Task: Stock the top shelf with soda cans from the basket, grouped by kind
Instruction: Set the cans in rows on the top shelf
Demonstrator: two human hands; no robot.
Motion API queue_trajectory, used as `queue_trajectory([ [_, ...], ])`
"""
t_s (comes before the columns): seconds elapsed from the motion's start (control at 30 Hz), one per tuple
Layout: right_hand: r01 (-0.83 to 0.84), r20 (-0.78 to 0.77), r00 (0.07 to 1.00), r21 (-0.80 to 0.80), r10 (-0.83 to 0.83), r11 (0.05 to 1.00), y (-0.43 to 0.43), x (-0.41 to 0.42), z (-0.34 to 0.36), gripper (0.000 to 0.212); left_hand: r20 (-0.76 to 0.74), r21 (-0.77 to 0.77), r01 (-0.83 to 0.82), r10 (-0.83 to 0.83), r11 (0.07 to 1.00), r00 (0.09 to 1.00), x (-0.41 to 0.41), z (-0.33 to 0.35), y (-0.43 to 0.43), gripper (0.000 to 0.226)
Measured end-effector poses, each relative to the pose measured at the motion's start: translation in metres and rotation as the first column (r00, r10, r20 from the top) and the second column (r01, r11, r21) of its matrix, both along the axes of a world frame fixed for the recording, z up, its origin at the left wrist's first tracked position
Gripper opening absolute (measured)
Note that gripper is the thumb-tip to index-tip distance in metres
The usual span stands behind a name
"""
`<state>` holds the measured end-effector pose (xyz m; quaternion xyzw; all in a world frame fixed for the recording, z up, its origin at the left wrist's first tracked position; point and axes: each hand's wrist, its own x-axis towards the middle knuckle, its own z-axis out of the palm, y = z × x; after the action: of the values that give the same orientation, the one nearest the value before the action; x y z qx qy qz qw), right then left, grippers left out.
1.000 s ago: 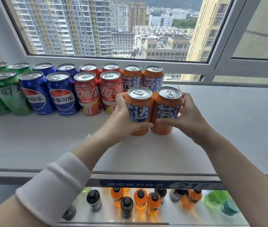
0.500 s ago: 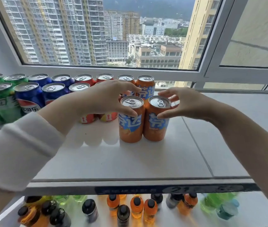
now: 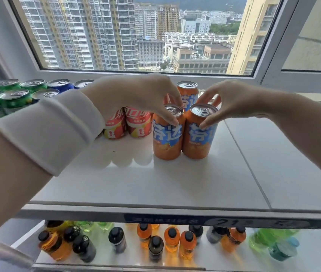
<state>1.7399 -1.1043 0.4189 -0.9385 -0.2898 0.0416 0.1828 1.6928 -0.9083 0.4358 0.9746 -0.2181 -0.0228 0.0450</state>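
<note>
Two hands pinch can tops on the top shelf: left hand on the left orange can, right hand on the right orange can. The cans touch.

Four green cans, two red cans

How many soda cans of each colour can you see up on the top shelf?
green cans: 4
blue cans: 3
red cans: 2
orange cans: 3
Total: 12 in plain view; the left hand and white sleeve may hide more.
</note>
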Motion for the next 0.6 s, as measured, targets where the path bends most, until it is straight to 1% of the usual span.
queue_trajectory([
  [0.1, 0.013, -0.007, 1.000, 0.004, -0.013, 1.000, 0.006, 0.007, -0.001, 0.065, 0.028, 0.034, -0.012, 0.012, 0.999, 1.000, 0.008, -0.001, 0.000, 0.054],
  [0.23, 0.014, -0.016, 1.000, 0.041, -0.014, 0.999, 0.010, 0.015, -0.001, 0.065, 0.078, 0.028, -0.044, 0.042, 0.999, 0.996, 0.019, -0.003, 0.006, 0.053],
  [0.47, 0.030, -0.003, 1.000, 0.113, -0.030, 0.993, 0.015, 0.029, -0.007, 0.066, 0.095, -0.025, -0.082, 0.084, 0.996, 0.992, 0.028, -0.009, 0.012, 0.052],
  [0.6, 0.038, -0.035, 0.999, 0.170, -0.032, 0.985, 0.016, 0.028, -0.008, 0.064, 0.107, -0.063, -0.093, 0.099, 0.994, 0.989, 0.030, -0.011, 0.012, 0.052],
])
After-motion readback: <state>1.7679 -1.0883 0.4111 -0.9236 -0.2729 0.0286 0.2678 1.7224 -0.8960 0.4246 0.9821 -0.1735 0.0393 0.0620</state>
